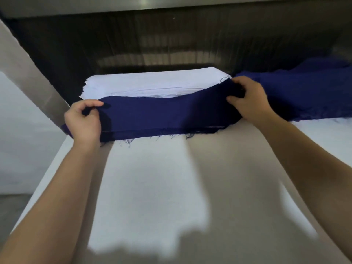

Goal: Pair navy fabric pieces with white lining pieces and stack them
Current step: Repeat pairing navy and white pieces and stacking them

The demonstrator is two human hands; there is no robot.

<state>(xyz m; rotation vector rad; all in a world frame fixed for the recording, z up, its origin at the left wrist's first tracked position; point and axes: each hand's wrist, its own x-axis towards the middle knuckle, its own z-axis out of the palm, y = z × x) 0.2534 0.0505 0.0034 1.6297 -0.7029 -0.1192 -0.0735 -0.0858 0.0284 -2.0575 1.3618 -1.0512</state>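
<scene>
Both hands pinch one navy piece [162, 117] by its ends: the left hand [83, 121] at its left end, the right hand [247, 101] at its right. The piece overlaps the near edge of the white lining stack [152, 84] on the white bench [152, 187]. A navy pile [304, 92] lies just right of the stack.

Your broad white-topped desk [152, 187] runs away from you, from 6 o'clock toward 12. At 12 o'clock a neat stack of white lining pieces [152, 82] lies on it. A long navy fabric piece with frayed edges [162, 117] stretches from 9 to 1 o'clock, its far edge overlapping the stack's near edge. At 2 o'clock a rumpled heap of navy fabric [304, 92] rests on the desk, just beside the stack.
</scene>
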